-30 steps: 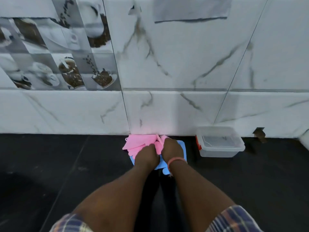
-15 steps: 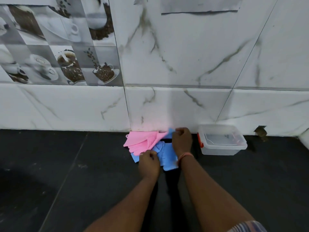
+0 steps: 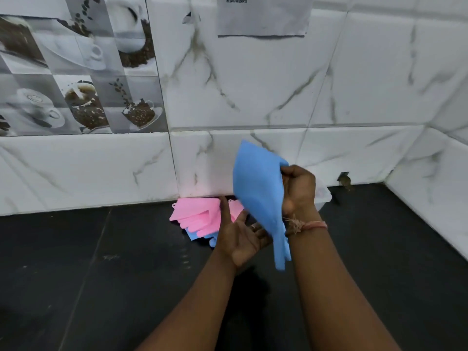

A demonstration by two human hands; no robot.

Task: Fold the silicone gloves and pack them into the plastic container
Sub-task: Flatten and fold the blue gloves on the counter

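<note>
Above the dark tabletop [image 3: 101, 274], the right hand [image 3: 298, 191] is pinching the blue glove [image 3: 258, 188], hanging lengthwise; the left hand [image 3: 240, 236] is waiting flat-palmed beneath.

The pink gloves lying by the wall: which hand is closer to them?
Left. The left hand, palm up and open, overlaps the pink gloves in view. The right hand is raised off to their right, gripping the blue glove.
</note>
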